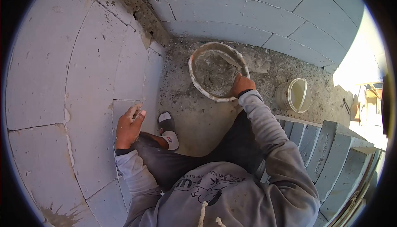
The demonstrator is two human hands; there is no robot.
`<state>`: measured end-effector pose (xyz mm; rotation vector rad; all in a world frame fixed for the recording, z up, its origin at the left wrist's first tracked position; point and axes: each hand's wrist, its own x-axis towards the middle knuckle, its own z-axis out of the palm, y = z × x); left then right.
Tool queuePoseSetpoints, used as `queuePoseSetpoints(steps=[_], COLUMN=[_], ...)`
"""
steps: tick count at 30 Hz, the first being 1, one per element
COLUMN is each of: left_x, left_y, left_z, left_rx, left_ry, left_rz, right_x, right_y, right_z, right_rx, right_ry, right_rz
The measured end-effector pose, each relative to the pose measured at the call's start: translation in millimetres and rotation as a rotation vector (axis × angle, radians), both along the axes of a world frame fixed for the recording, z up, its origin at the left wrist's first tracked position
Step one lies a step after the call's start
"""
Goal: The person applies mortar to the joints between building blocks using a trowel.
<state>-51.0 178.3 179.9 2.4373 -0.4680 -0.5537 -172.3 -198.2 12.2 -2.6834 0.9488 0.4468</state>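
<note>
A round bucket (pixel 195 80) of wet grey mortar (pixel 213 72) stands on the floor in front of me, its rim smeared with mix. My right hand (pixel 242 85) is closed at the bucket's right rim, knuckles up. Whatever it grips is hidden by the fingers; a pale long edge shows in the mortar just beyond them. To the left, my left hand (pixel 129 128) is held beside the wall of light blocks (pixel 91 86). Its fingers are slightly bent and apart, with nothing in them, and mortar marks the fingertips.
A smaller white bucket (pixel 283 97) lies tilted to the right. Below it, grey blocks (pixel 326 152) are stacked by my right side. Another block wall (pixel 231 16) closes the far side, with a rough concrete strip (pixel 140 10) in the corner. My sandalled foot (pixel 167 130) is near the left wall.
</note>
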Motion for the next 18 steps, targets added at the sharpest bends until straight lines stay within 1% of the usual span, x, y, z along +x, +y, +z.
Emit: queuePoseSetpoints(steps=[1,3,4,5,6,7,8,9,10,11,12,13,14,16,17,18], left_x=[0,9,20,35,44,55,72,86,88,81,72,60,46,15,-1,-18], left_y=[-4,-14,-18,-24,-26,-25,-26,-29,-29,-26,-24,-24,-22,-5,-2,-2], left_z=[0,3,0,-9,-20,-35,-52,-58,-52,-41,-26,-7,8,9,15,24], left_rx=[-0.005,-0.027,-0.020,-0.094,-0.166,-0.160,-0.221,-0.280,-0.272,-0.220,-0.163,-0.057,0.049,0.295,0.334,0.385], left_ry=[0.016,0.066,0.077,0.081,0.100,0.133,0.148,0.156,0.165,0.119,0.075,0.094,0.110,-0.001,0.022,0.049], left_rz=[-0.001,-0.056,-0.073,-0.054,-0.018,-0.016,0.067,0.149,0.142,0.145,0.143,0.134,0.126,-0.072,-0.142,-0.209], right_x=[8,20,20,22,20,12,4,-4,-7,-5,-5,-10,-15,-11,-11,-11], right_y=[-8,-16,-9,-2,9,21,29,37,42,40,38,35,21,7,2,0], right_z=[-2,-2,4,12,22,34,41,42,51,71,92,106,105,91,75,50], right_rx=[-0.005,0.050,0.071,0.074,0.101,0.135,0.138,0.179,0.223,0.234,0.289,0.349,0.519,0.543,0.555,0.649], right_ry=[0.016,0.165,0.179,0.188,0.263,0.344,0.363,0.290,0.212,0.219,0.212,0.211,0.228,0.273,0.316,0.295], right_rz=[-0.001,0.148,0.199,0.182,0.216,0.250,0.242,0.009,-0.224,-0.237,-0.373,-0.516,-0.513,-0.515,-0.500,-0.552])
